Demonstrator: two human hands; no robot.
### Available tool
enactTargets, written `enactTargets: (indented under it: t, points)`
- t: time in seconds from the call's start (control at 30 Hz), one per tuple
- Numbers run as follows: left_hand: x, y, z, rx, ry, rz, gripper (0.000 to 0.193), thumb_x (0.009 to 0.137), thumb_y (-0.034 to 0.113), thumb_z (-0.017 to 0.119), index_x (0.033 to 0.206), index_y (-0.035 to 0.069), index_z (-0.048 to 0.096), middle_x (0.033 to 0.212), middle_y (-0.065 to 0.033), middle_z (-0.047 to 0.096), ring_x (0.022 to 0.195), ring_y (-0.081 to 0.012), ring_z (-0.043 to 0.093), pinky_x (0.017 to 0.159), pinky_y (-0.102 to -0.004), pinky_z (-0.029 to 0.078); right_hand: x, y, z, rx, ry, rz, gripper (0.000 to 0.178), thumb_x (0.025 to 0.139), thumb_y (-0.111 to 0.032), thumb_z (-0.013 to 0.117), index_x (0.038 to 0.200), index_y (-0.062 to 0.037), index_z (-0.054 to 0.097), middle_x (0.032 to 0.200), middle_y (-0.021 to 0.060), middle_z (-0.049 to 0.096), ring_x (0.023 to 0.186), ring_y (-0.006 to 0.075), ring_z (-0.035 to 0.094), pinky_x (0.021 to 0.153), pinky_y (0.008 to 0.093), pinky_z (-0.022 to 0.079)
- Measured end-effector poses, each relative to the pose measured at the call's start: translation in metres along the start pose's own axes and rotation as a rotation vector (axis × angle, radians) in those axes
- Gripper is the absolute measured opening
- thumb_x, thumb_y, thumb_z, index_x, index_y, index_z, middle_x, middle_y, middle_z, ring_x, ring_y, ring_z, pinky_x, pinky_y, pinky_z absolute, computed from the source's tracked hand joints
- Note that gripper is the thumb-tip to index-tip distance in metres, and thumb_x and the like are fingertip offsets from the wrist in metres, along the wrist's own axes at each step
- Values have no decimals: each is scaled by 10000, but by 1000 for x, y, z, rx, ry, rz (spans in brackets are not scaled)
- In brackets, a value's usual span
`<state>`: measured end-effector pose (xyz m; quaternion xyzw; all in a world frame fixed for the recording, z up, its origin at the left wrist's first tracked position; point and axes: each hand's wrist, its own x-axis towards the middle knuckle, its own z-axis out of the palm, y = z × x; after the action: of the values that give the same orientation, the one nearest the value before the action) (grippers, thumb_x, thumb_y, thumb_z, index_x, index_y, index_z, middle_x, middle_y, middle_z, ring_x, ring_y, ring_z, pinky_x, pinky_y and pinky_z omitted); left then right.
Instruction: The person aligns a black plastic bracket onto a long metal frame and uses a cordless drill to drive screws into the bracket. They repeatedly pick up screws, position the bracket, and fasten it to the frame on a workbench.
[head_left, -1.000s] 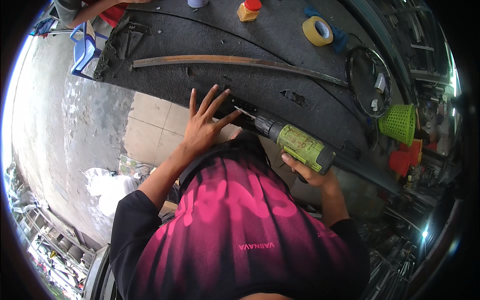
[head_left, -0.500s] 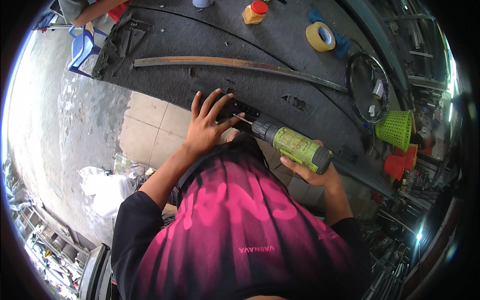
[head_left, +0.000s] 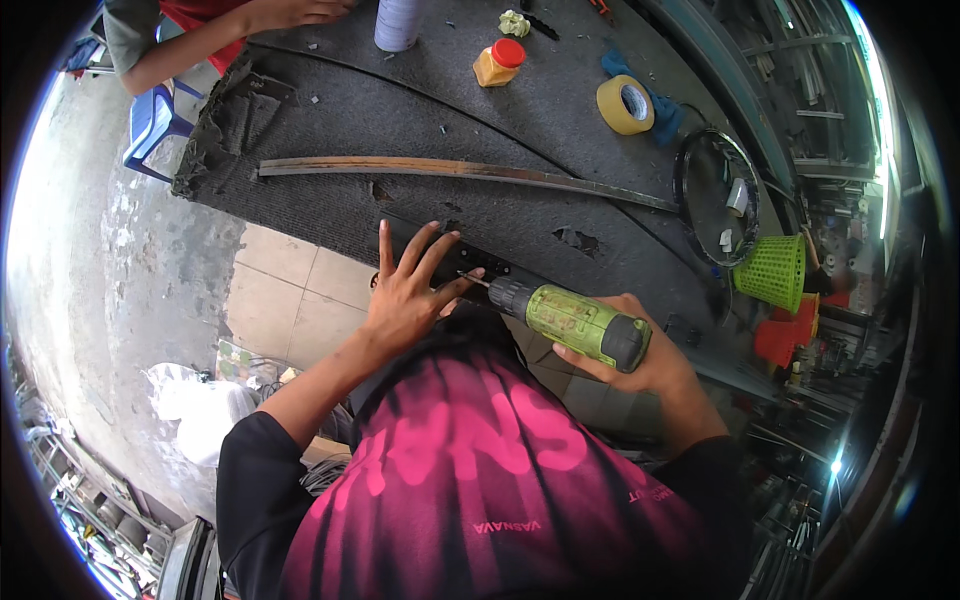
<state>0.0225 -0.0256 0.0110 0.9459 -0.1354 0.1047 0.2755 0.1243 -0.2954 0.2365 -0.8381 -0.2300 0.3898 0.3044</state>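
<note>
My right hand [head_left: 655, 362] grips a green and black cordless drill [head_left: 575, 325], its body lying level and its nose toward the left. The drill's thin bit ends close beside my left thumb, at a small dark plate with holes [head_left: 490, 265] on a long dark metal bar [head_left: 415, 232] along the bench's near edge. Whether the bit touches the plate I cannot tell. With fingers spread, my left hand [head_left: 405, 290] rests over the bar, left of the plate. Part of the bar is hidden beneath that hand and the drill.
On the dark-covered bench [head_left: 350, 120] lies a long curved strip [head_left: 420, 167]. Beyond are a red-lidded jar [head_left: 498, 64], yellow tape [head_left: 624, 105] and a black ring [head_left: 718, 198]. A green basket [head_left: 772, 272] stands at right. Another person's arm [head_left: 195, 55] reaches in at the far left.
The whole view has shifted, so the bench sits lower in the picture. More of the other person's arm shows. My hands and the drill keep nearly the same place at the plate.
</note>
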Motion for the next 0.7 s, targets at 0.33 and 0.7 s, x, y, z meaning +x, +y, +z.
enactTargets:
  t: [0.33,0.7]
  points:
    - [4,-17,8,76,24,115,552,964,396,784,1514,432,762,1688,-112,553,1618,-337,468,1368,-692,178,24,-20,-21,-160,-57,-64,575,743,-235,971,1220,9,761,968,252,786,967,493,770,811,472,609]
    - [2,-18,14,-19,24,84,480,1061,323,636,1508,437,768,1668,-117,588,1583,-324,513,1363,-628,251,64,-80,-41,-453,-360,61,462,723,-276,940,1061,-33,740,943,256,786,968,501,760,846,584,610]
